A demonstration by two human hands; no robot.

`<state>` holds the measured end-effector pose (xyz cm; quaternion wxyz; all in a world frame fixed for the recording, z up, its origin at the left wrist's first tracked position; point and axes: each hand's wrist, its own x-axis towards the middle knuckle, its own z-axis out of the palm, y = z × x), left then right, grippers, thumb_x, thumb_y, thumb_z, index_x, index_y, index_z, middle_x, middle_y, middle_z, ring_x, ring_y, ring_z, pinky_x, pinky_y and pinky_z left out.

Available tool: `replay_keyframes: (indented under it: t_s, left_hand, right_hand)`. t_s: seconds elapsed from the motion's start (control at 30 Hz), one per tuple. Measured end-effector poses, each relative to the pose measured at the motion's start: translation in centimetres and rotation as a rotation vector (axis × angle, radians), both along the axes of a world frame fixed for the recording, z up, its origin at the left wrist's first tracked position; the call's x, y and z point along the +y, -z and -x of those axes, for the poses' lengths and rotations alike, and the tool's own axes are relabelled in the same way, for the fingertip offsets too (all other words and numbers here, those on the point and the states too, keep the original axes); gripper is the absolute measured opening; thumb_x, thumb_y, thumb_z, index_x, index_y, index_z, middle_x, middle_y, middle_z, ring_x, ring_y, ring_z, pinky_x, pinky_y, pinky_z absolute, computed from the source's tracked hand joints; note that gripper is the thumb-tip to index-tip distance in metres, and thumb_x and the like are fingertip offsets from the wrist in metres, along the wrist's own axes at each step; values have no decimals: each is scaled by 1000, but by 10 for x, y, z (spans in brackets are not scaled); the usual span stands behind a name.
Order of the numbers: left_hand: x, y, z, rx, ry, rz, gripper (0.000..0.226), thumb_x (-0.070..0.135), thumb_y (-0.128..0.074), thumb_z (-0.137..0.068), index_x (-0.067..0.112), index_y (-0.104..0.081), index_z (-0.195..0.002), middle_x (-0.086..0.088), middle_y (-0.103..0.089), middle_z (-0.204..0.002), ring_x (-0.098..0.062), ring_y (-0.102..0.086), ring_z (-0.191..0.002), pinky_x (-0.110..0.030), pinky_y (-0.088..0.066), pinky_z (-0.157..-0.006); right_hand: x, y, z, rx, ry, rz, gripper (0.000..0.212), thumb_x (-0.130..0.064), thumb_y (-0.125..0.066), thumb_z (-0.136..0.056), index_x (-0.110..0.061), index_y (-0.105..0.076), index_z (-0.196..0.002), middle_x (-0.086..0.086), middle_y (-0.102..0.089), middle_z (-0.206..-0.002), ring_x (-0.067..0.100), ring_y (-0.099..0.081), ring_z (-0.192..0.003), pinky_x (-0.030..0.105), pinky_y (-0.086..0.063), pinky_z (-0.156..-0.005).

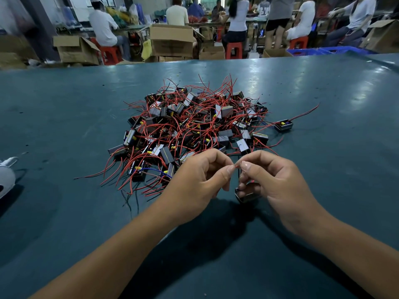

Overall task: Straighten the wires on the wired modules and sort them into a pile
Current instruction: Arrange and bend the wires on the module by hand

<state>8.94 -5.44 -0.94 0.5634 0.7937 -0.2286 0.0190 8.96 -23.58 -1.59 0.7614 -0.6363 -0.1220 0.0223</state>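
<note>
Red wire pinched at thumb tips between left hand and right hand, module hanging just below under right fingers, wire axis downward, tangled pile beyond both hands, right hand nearer module

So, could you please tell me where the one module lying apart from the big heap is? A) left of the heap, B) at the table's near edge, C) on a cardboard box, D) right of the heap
D: the lone module lies on the green table just right of the heap, its wires trailing right.
</note>
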Motion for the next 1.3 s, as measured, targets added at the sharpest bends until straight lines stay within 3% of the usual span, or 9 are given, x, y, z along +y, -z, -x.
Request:
replay_keyframes:
  t_s: [0.13,0.23,0.6,0.7,0.87,0.97,1.1,1.2,1.3]
  left_hand:
    - [1,0,0,-12,4,-26,8,22,-58,-100,21,-62,-93,11,-64,-67,-9,-50,-55,-26,-42,-52]
    - [0,1,2,-38,-1,-85,7,22,-59,-101,21,-62,-94,8,-64,-69,-4,-51,-56,-19,-42,-55]
    - [0,-3,6,-138,-53,-196,6,18,-59,-100,17,-61,-95,10,-58,-67,-3,-50,-58,-13,-38,-58]
    - [1,-3,7,-152,-38,-206,6,19,-58,-101,18,-61,-95,3,-60,-69,-11,-51,-60,-22,-41,-56]
    - [1,-2,4,-75,-10,-120,8,16,-56,-102,15,-60,-95,10,-60,-67,-3,-50,-59,-18,-39,-60]
    - [4,-3,1,3,-7,22,10,13,-54,-102,13,-60,-94,7,-64,-67,-9,-45,-53,-22,-37,-52]
    - [6,-5,-1,39,-17,103,10,12,-53,-103,8,-59,-97,4,-65,-68,-7,-46,-51,-19,-40,-50]
    - [7,-4,-2,46,-27,111,10,13,-53,-103,8,-59,-98,4,-65,-69,-7,-46,-52,-19,-41,-52]
    - [7,-4,-1,57,-10,120,9,14,-53,-103,10,-59,-97,4,-64,-69,-6,-46,-51,-17,-40,-52]
  right_hand:
    - [0,-1,0,15,-29,3,11,-23,-71,-84,-15,-70,-77,5,-59,-64,20,-60,-57,29,-54,-54]
    - [0,0,-1,-5,12,39,19,-26,-72,-84,-10,-67,-75,7,-58,-59,20,-58,-52,32,-55,-54]
    - [-1,-1,-2,64,-13,57,33,-2,-59,-92,-13,-64,-61,8,-53,-53,18,-53,-48,31,-52,-49]
    - [-1,0,-3,69,2,54,34,1,-58,-90,-14,-64,-60,8,-53,-51,19,-53,-47,31,-51,-48]
    - [-2,1,-5,74,8,-15,22,1,-56,-93,-6,-62,-73,7,-55,-57,20,-57,-52,31,-54,-54]
    - [-6,1,-6,40,-49,-75,9,1,-54,-94,-1,-62,-89,14,-67,-74,23,-68,-70,30,-58,-66]
    - [-8,5,-5,-41,-119,24,17,-9,-56,-92,0,-67,-102,19,-74,-93,25,-73,-91,28,-58,-77]
    - [-4,6,-5,-37,-84,56,18,-18,-59,-88,-6,-69,-96,14,-73,-83,24,-72,-82,29,-58,-74]
    - [-2,8,-6,-68,-17,134,12,-14,-58,-95,-8,-69,-93,9,-67,-73,22,-69,-73,28,-58,-69]
